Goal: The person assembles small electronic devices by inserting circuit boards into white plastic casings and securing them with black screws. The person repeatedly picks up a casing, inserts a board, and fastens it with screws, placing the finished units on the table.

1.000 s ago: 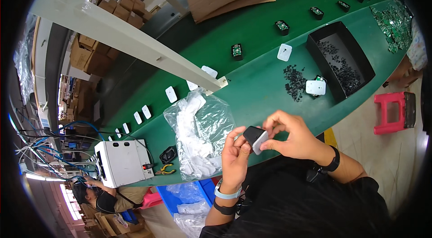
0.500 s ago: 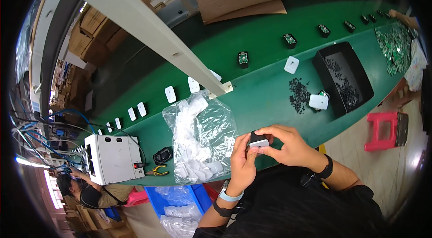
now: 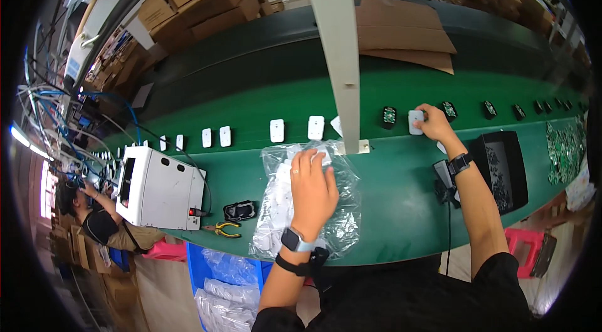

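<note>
My right hand [image 3: 435,124] reaches to the green belt, its fingers closed on a white-topped case [image 3: 416,122] with rounded corners. To the left of that case stands a black case with a green circuit board [image 3: 389,117]; another black case with a board [image 3: 448,111] is just beyond my fingers. My left hand [image 3: 313,191] is over a clear plastic bag [image 3: 345,213] of white plastic covers. Its fingers are stretched out, and I see nothing held in them. Part of the bag is hidden under that hand.
White-topped cases [image 3: 277,131] line the belt leftward. A pale post [image 3: 338,50] rises at the bench edge. Pliers [image 3: 224,229] and a white machine [image 3: 164,188] are left, a black bin [image 3: 520,172] and circuit boards [image 3: 564,151] right. Another person [image 3: 103,216] sits far left.
My hands have parted from the black-and-white piece they held together. The right has gone out to the belt with a white-topped case; the left has moved over the bag. The view has turned.
</note>
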Demonstrator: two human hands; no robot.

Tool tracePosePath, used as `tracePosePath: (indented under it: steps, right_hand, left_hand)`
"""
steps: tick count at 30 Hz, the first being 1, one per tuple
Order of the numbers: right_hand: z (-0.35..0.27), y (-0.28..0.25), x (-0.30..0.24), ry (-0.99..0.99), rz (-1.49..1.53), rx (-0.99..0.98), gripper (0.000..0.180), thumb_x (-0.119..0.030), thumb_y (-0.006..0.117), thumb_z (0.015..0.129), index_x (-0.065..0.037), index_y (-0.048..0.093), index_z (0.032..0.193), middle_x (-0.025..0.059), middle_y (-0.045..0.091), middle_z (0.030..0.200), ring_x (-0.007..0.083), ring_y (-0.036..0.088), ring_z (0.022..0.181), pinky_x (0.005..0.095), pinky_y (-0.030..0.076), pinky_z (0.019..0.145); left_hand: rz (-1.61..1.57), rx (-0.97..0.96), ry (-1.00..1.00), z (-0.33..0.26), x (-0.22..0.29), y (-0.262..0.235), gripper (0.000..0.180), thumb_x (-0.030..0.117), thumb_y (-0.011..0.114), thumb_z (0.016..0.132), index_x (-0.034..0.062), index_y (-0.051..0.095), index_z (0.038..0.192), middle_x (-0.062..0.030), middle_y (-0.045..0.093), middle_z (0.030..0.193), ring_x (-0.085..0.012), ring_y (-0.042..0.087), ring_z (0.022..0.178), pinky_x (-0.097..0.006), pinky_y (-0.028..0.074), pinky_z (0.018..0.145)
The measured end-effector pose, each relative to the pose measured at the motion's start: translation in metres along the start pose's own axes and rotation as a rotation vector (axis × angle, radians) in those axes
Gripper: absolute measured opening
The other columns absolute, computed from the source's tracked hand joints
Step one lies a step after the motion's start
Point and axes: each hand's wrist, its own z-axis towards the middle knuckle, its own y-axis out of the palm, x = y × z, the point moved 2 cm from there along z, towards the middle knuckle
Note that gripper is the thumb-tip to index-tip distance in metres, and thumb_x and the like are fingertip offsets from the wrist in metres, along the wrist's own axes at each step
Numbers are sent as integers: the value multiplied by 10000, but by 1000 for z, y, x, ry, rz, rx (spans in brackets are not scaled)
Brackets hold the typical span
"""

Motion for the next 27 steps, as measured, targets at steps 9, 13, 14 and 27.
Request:
tracePosePath:
  steps: [9, 13, 14, 27]
  right_hand:
    - [-6, 1, -17, 33, -39, 118, 449, -54, 812, 768, -35, 660, 1191, 220, 715, 991, 378, 694, 977, 430, 538, 872]
    - [-10, 1, -21, -4, -75, 105, 429, -39, 794, 780, -37, 651, 1185, 242, 708, 1033, 426, 673, 1013, 459, 523, 897]
    - [-10, 0, -20, -9, -45, 114, 412, -39, 785, 790, -37, 655, 1182, 249, 706, 1051, 431, 669, 1035, 467, 521, 903]
    - [-14, 1, -26, -39, -6, 69, 414, -69, 759, 822, -50, 658, 1224, 267, 701, 1069, 440, 668, 1032, 479, 529, 926]
  left_hand:
    - [125, -468, -9, 109, -97, 107, 208, 31, 691, 817, -40, 674, 1012, -241, 676, 1039, -428, 654, 1010, -457, 556, 845]
    - [11, -584, 69, 119, -105, 134, 224, 108, 694, 843, 15, 702, 1046, -224, 708, 1020, -403, 674, 1011, -450, 568, 830]
    - [-13, -613, 63, 121, -104, 136, 229, 128, 688, 851, 30, 708, 1057, -216, 713, 1028, -398, 677, 1003, -447, 569, 828]
    - [-118, -632, 225, 129, -111, 129, 354, 165, 726, 848, 128, 675, 1197, -101, 724, 1082, -275, 695, 958, -380, 543, 855]
